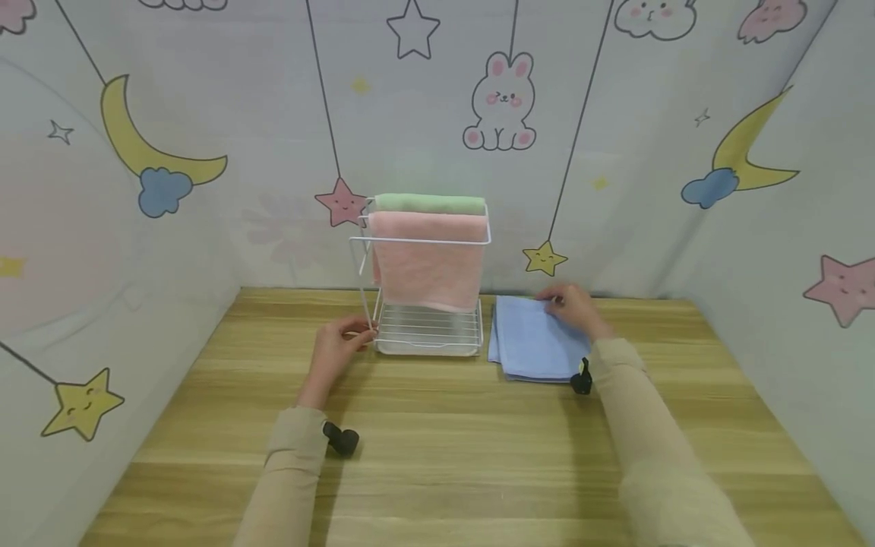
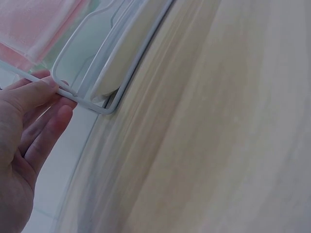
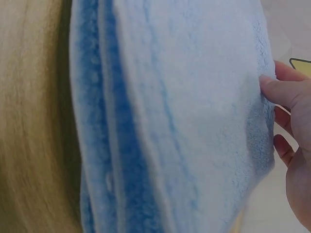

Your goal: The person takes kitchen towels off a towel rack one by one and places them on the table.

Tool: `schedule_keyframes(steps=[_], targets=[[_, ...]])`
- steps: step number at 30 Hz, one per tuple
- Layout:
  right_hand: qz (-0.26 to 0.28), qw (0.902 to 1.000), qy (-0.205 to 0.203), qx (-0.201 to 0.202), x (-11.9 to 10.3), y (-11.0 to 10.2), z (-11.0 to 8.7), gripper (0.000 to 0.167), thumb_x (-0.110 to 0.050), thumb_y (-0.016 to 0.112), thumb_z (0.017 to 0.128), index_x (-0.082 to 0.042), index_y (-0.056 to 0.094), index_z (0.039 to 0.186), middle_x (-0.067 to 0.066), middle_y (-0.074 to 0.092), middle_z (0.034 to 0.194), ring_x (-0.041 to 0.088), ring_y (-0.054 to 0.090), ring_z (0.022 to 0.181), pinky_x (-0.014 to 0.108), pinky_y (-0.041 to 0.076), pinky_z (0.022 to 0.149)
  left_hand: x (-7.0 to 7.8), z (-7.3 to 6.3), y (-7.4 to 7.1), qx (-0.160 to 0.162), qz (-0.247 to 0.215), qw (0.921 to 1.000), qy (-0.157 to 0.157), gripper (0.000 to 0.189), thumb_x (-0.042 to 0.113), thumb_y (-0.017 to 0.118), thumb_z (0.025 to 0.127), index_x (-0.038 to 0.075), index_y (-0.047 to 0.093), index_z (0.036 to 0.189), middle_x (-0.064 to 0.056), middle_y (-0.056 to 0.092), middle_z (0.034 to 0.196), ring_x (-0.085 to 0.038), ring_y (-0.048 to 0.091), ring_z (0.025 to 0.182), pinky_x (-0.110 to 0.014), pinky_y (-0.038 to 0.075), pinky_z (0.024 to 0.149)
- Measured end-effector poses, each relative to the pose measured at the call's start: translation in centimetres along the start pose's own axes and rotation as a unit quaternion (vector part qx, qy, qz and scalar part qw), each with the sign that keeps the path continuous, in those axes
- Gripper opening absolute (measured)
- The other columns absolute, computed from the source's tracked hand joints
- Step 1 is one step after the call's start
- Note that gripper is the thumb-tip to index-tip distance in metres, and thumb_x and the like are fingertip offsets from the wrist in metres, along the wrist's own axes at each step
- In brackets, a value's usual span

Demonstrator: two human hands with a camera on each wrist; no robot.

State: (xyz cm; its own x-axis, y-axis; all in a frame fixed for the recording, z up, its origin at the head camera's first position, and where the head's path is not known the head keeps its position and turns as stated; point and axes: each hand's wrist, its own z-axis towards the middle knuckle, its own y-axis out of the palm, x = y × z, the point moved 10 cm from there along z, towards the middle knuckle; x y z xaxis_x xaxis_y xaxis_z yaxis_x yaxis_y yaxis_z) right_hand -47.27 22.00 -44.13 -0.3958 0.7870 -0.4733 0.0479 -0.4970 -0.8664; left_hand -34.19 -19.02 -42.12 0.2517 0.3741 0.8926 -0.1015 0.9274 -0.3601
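Note:
A white wire towel rack (image 1: pixel 424 342) stands on the table, a pink towel (image 1: pixel 431 262) over its middle bar and a green towel (image 1: pixel 431 203) over the bar behind. My left hand (image 1: pixel 335 346) pinches the rack's left upright near its base; in the left wrist view, thumb and fingers lie on either side of the wire (image 2: pixel 68 92). To the right of the rack lies a folded blue towel (image 1: pixel 536 342). My right hand (image 1: pixel 574 308) pinches its far right edge, thumb on top in the right wrist view, where the towel's layers (image 3: pixel 112 121) show at the left.
The rack's front bar (image 1: pixel 424 241) carries no towel. A pale tray (image 1: pixel 427 350) sits under the rack's bottom wires. Behind the wooden table (image 1: pixel 437 441) hangs a white cloth wall (image 1: pixel 424 114) printed with moons, stars and a rabbit; similar walls flank both sides.

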Motion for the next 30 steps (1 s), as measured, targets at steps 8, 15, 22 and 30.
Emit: schedule_keyframes(steps=[8, 15, 22, 30], targets=[[0.029, 0.9995, 0.012, -0.011, 0.5, 0.8, -0.1, 0.028, -0.002, 0.067, 0.09, -0.004, 0.07, 0.117, 0.021, 0.069, 0.121, 0.038, 0.061, 0.111, 0.053, 0.05, 0.1, -0.1, 0.1, -0.1, 0.002, 0.002, 1.0, 0.003, 0.019, -0.003, 0.069, 0.088, -0.011, 0.069, 0.106, -0.031, 0.071, 0.103, -0.044, 0.071, 0.091, -0.047, 0.063, 0.073], [0.037, 0.9991, 0.013, -0.019, 0.5, 1.2, -0.3, 0.029, -0.005, 0.067, 0.091, -0.004, 0.069, 0.119, 0.022, 0.066, 0.127, 0.042, 0.06, 0.118, 0.056, 0.049, 0.103, 0.0, 0.1, -0.1, 0.002, 0.011, 0.9999, 0.005, 0.019, -0.002, 0.069, 0.088, -0.01, 0.069, 0.106, -0.03, 0.072, 0.102, -0.042, 0.071, 0.09, -0.042, 0.064, 0.07], [0.029, 0.9995, 0.001, -0.012, 0.1, 1.1, -0.4, 0.029, -0.004, 0.067, 0.09, -0.003, 0.07, 0.119, 0.022, 0.067, 0.125, 0.043, 0.061, 0.116, 0.056, 0.05, 0.102, 0.3, 0.0, -0.1, 0.002, 0.016, 0.9998, 0.009, 0.019, -0.003, 0.069, 0.088, -0.01, 0.069, 0.105, -0.03, 0.072, 0.101, -0.041, 0.072, 0.089, -0.042, 0.064, 0.071], [0.042, 0.9984, 0.024, -0.029, -0.2, 0.6, -0.3, 0.03, -0.005, 0.067, 0.091, -0.003, 0.068, 0.121, 0.022, 0.065, 0.128, 0.042, 0.056, 0.12, 0.057, 0.046, 0.106, -2.0, 0.6, 0.3, 0.003, 0.018, 0.9998, 0.007, 0.019, -0.001, 0.069, 0.089, -0.009, 0.069, 0.106, -0.029, 0.072, 0.103, -0.041, 0.072, 0.09, -0.044, 0.064, 0.072]])
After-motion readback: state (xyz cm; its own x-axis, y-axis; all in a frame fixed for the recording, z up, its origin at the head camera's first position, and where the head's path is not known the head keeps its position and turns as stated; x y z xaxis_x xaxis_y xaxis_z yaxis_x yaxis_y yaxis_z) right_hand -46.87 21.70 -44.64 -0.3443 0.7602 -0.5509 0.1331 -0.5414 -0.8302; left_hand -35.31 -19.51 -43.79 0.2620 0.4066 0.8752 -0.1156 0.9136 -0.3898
